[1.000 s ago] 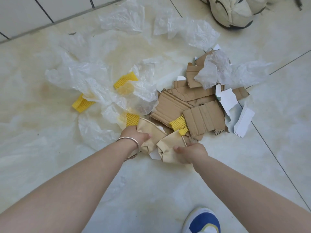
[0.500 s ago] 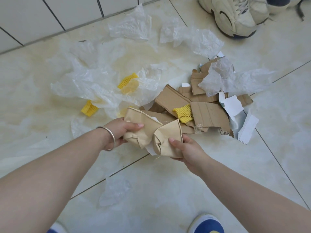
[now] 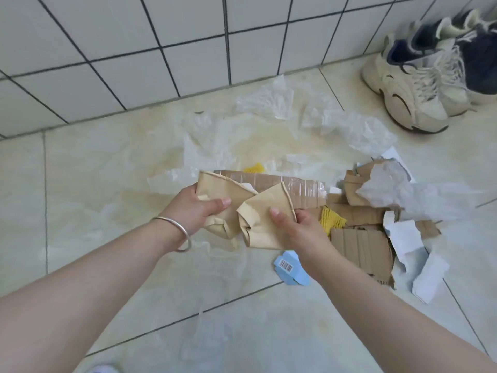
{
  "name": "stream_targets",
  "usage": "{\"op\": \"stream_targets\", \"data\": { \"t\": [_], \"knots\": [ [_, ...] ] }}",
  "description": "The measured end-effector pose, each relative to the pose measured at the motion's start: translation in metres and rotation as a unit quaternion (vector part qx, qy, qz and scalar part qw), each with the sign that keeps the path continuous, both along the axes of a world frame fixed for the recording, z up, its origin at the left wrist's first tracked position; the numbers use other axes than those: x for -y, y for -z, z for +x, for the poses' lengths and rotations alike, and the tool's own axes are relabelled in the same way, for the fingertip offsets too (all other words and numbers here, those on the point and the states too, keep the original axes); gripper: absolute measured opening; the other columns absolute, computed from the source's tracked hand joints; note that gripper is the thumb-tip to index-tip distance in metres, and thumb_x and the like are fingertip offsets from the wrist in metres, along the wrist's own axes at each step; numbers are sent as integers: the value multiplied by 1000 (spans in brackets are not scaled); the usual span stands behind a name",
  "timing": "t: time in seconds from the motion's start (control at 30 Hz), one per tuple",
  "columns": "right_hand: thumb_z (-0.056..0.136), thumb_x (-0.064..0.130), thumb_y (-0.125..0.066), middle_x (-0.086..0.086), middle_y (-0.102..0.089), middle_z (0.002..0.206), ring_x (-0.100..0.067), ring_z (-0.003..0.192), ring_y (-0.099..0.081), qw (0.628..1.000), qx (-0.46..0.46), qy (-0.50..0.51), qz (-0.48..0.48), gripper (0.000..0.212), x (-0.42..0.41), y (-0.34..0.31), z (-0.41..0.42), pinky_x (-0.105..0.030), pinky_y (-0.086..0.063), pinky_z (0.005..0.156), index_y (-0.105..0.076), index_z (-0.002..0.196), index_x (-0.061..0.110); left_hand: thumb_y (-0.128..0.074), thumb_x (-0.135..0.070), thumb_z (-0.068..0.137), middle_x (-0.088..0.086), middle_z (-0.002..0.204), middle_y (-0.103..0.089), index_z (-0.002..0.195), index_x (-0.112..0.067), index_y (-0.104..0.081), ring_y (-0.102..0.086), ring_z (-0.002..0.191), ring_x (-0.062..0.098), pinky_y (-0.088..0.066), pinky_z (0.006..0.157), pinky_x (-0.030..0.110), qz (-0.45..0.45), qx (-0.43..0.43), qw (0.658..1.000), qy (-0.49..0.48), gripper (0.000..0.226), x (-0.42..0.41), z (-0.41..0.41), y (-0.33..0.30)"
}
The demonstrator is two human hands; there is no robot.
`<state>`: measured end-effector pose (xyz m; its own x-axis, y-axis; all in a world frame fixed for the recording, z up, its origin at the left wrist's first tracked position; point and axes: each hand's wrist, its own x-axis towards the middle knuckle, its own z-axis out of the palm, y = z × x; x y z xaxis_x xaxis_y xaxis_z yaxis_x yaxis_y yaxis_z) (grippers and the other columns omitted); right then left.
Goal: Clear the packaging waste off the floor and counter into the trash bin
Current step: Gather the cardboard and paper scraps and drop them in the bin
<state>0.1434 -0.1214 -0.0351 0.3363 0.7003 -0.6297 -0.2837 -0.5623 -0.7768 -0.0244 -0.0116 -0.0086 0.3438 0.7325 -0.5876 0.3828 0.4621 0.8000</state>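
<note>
Cream floor tiles [image 3: 80, 184] meet white wall tiles [image 3: 188, 49].

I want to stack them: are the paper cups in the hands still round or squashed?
Squashed. Both paper cups are creased and flattened, gripped by the left hand and right hand.

The crushed paper cups [image 3: 242, 211] in both hands were tan. Behind them the taped cardboard strip [image 3: 295, 188] was brown, and the foam netting [image 3: 332, 220] just right of the right hand [image 3: 301, 232] was yellow. Below that hand lay a pale blue label [image 3: 289, 267] with a black barcode.
</note>
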Motion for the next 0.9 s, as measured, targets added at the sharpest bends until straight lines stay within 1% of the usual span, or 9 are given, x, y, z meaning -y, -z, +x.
{"op": "stream_targets", "data": {
  "t": [0.1,0.2,0.3,0.4,0.5,0.57,0.7,0.8,0.9],
  "knots": [
    [70,49,-71,-14,-70,103,-29,92,-65,1000,-4,-16,12,39,-42,-23,-11,-40,-52,75,-64,90,16,-72,-16,72,12,103,-71,103,-11,-64,-67,96,29,-52,91,44,21,17,998,-54,33,-11,-19,-25],
    [88,32,-61,-2,-70,101,-21,87,-66,996,-63,-27,62,17,-86,-55,-32,-32,-51,66,-60,100,19,-68,-11,79,15,106,-69,106,-10,-62,-66,99,32,-50,94,47,48,28,993,-102,28,-28,-41,-52],
    [90,27,-59,1,-69,97,-17,81,-65,991,-71,-45,103,8,-127,-93,-62,-29,-50,63,-59,95,20,-64,-8,84,16,106,-68,101,-12,-63,-66,98,34,-50,90,43,75,35,988,-130,17,-53,-73,-85],
    [90,26,-59,0,-68,93,-19,82,-64,990,-40,-51,129,6,-159,-125,-110,-35,-53,67,-59,87,21,-68,-21,72,14,102,-70,91,-21,-61,-68,94,31,-52,88,44,115,25,979,-166,21,-71,-116,-118],
    [90,24,-60,-1,-67,89,-19,81,-63,985,13,-78,156,7,-184,-156,-173,-40,-53,78,-59,83,22,-67,-25,70,8,92,-68,87,-24,-58,-65,88,27,-51,81,35,164,-16,956,-244,19,-80,-169,-144],
    [90,23,-59,2,-65,81,-12,73,-61,978,36,-107,178,10,-199,-173,-221,-28,-51,66,-57,80,22,-67,-14,80,6,89,-66,83,-25,-56,-63,87,26,-47,79,31,186,-41,937,-293,16,-85,-211,-156],
    [91,20,-58,6,-63,81,-9,74,-60,964,23,-174,198,10,-223,-194,-316,-22,-46,62,-57,82,23,-66,-12,81,5,89,-67,78,-29,-55,-64,92,27,-48,82,32,194,-75,910,-358,20,-93,-308,-173],
    [89,22,-61,3,-67,86,-16,82,-63,958,9,-218,185,5,-244,-198,-391,-29,-49,72,-62,91,18,-68,-23,73,8,96,-70,76,-29,-58,-66,97,28,-51,92,41,187,-63,896,-397,12,-93,-385,-179],
    [88,25,-62,4,-66,83,-17,80,-63,945,17,-270,186,7,-259,-197,-465,-31,-49,74,-60,83,21,-68,-18,80,11,98,-70,81,-23,-60,-67,97,29,-52,92,44,175,-83,879,-436,9,-90,-458,-175]
  ]
}}
